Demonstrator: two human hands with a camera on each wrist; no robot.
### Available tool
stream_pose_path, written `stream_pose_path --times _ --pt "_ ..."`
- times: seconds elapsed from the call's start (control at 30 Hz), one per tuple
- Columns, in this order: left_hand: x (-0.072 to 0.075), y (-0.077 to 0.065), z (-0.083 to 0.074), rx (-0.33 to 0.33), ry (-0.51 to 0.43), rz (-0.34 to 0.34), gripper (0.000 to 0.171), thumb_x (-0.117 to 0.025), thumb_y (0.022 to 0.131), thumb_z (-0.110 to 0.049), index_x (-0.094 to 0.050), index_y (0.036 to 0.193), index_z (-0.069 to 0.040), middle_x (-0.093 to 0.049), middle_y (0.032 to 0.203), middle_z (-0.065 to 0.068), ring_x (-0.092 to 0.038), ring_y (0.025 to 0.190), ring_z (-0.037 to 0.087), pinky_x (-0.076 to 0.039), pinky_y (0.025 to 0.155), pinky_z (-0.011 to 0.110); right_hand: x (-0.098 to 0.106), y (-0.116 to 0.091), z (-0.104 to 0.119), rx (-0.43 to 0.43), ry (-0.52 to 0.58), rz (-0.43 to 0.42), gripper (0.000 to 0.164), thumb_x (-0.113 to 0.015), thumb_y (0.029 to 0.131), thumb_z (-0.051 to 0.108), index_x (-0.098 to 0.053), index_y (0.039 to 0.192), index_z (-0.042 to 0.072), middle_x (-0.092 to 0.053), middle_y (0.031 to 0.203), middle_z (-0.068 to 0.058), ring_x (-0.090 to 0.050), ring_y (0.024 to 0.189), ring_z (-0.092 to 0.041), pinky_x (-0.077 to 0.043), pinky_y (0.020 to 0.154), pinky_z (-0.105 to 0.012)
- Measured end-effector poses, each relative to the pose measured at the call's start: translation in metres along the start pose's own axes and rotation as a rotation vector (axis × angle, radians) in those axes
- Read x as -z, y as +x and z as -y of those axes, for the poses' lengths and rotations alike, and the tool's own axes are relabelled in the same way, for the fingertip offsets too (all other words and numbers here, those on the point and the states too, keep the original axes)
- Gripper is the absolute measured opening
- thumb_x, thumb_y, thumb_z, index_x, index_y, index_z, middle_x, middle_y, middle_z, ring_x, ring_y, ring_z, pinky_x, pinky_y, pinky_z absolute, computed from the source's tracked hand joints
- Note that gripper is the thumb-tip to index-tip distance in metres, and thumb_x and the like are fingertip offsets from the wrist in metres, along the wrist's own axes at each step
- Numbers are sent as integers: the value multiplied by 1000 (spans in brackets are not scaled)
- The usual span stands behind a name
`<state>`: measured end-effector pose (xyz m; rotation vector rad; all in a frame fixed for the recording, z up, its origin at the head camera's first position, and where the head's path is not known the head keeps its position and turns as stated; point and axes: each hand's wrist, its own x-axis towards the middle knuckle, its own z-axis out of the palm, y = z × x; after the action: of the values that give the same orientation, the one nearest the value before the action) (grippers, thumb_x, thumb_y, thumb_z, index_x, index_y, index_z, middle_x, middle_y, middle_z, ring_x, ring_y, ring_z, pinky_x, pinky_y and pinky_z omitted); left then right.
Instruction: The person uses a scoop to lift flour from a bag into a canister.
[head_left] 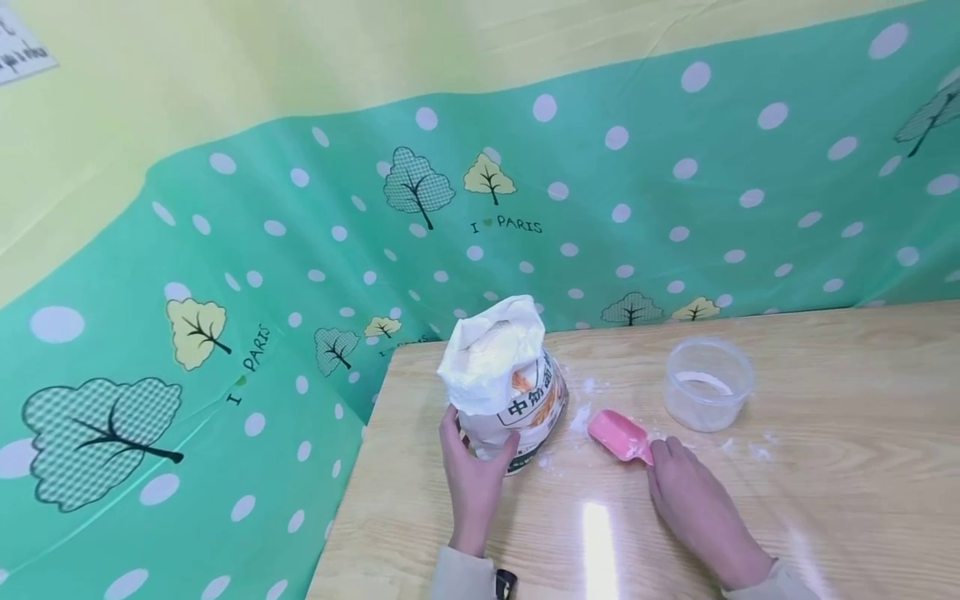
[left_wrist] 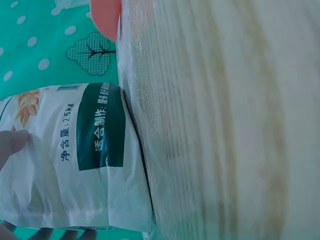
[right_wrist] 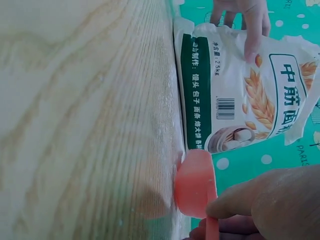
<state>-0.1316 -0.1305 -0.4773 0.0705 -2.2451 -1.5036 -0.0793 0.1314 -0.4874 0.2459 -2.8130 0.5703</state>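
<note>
An open white flour bag (head_left: 501, 367) stands on the table with its top edge folded outward. My left hand (head_left: 474, 479) grips its lower part, thumb on the printed front and fingers round the far side. In the left wrist view the thumb (left_wrist: 14, 142) lies against the bag (left_wrist: 95, 195). My right hand (head_left: 697, 504) holds a pink scoop (head_left: 618, 435) by its handle. The scoop's bowl is at the tabletop, between the bag and a clear round tub (head_left: 708, 412). In the right wrist view the scoop (right_wrist: 196, 182) shows close beside the bag (right_wrist: 235, 100).
White powder (head_left: 581, 417) is scattered on the wooden table (head_left: 847, 467) around the bag, scoop and tub. Some white powder is visible inside the tub. A green dotted cloth (head_left: 585, 183) hangs behind the table and along its left side.
</note>
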Motion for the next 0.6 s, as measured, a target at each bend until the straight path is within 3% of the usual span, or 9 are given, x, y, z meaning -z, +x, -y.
stream_pose_path --times 0.27,0.6 --pt "3 6 5 9 -3 6 89 -91 70 -23 -40 144 -21 -48 143 -2 -45 133 22 -43 110 51 -4 -4 3 64 -13 -16 4 -53 92 -3 -53 94 -6 -42 74 -5 -42 67 -18 -51 60 -37" --pt "5 7 4 30 27 27 90 -91 69 -29 -41 143 -23 -49 143 -3 -46 133 21 -45 109 49 1 -2 6 -18 118 21 5 -46 94 0 -51 94 -1 -41 74 -3 -37 66 -16 -41 57 -31"
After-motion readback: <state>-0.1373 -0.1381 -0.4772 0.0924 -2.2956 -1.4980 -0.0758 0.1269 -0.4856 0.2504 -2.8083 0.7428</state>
